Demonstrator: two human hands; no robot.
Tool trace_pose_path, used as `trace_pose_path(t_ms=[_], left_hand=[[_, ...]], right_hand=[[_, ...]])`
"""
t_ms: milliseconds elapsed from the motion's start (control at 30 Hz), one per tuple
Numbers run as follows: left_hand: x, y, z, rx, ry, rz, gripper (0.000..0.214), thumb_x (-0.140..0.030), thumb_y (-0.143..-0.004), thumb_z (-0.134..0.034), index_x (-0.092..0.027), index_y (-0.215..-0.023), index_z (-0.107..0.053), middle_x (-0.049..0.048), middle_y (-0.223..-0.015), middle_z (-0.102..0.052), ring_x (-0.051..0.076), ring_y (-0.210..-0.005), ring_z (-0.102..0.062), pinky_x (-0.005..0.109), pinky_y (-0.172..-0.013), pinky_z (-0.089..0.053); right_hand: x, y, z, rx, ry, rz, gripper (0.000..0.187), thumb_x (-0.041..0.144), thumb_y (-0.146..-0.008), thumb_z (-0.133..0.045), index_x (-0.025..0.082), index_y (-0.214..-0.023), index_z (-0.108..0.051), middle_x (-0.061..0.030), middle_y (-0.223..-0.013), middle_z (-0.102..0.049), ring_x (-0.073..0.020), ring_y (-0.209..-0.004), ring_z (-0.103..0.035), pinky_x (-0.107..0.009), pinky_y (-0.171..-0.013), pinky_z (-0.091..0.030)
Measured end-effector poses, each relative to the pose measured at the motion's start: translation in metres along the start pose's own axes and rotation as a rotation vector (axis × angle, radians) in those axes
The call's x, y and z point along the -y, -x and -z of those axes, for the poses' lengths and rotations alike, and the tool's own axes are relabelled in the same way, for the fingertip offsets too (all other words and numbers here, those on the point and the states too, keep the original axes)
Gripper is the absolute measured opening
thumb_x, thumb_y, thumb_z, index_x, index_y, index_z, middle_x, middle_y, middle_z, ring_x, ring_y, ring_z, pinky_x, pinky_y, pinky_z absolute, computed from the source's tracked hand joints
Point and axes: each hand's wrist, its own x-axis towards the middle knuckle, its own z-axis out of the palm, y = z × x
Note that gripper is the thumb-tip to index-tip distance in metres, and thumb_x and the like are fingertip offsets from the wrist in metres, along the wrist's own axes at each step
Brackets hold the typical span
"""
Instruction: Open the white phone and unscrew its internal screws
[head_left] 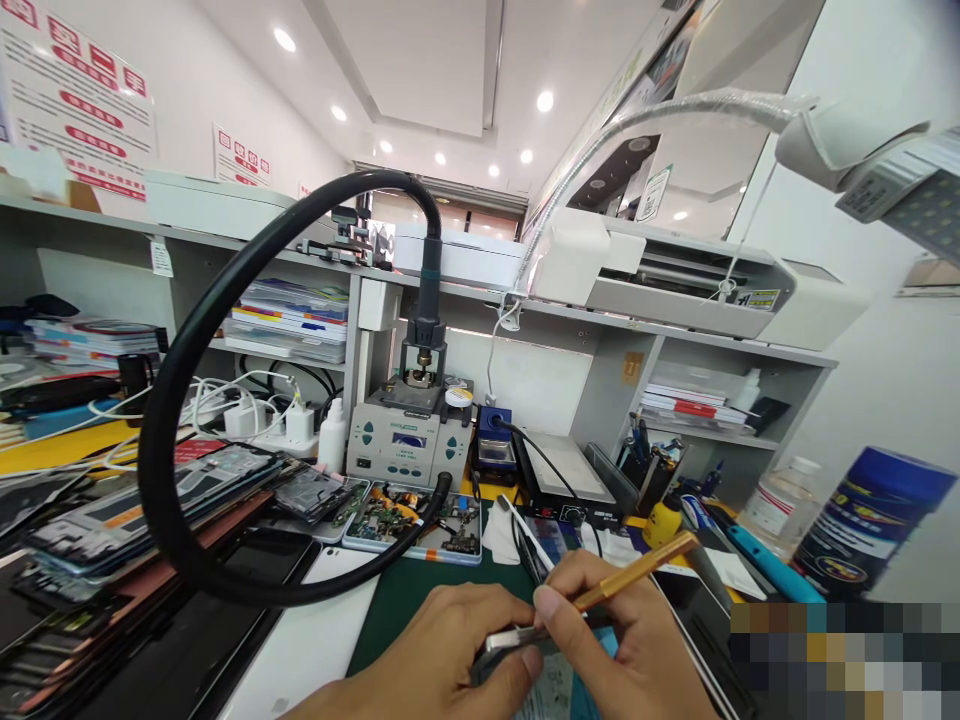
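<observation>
My left hand [442, 660] grips a small flat metal-edged device [510, 640], probably a phone part, low over the green mat [420, 590]. My right hand [622, 640] is closed around a gold-handled tool [637, 572] whose handle slants up to the right, its tip down at the device. Both thumbs press close together on top of the device. White tweezers [529, 535] lie just beyond my fingers.
A thick black hose [169, 400] loops from the grey hot-air station [409, 440] across the bench. Phone screens and frames [150, 500] are stacked at left. Trays of circuit boards [409, 515], a black heating plate [566, 480], a blue spray can [870, 525] and a lamp [892, 170] surround me.
</observation>
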Motion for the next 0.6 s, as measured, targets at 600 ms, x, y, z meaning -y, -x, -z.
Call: trace_pose_path(t_ms=[600], left_hand=[[-0.016,-0.001,0.008,0.026,-0.001,0.058,0.027,-0.026,-0.094,-0.054,-0.016,-0.107,-0.076,0.0044,-0.092,-0.074,0.020,-0.086,-0.068,0.026,-0.079,-0.046]], right_hand=[[0.006,0.000,0.003,0.023,0.013,-0.004,0.037,0.048,-0.099,-0.053,0.022,-0.074,-0.063,-0.0011,-0.070,-0.061,-0.0202,-0.070,-0.058,-0.032,-0.067,-0.040]])
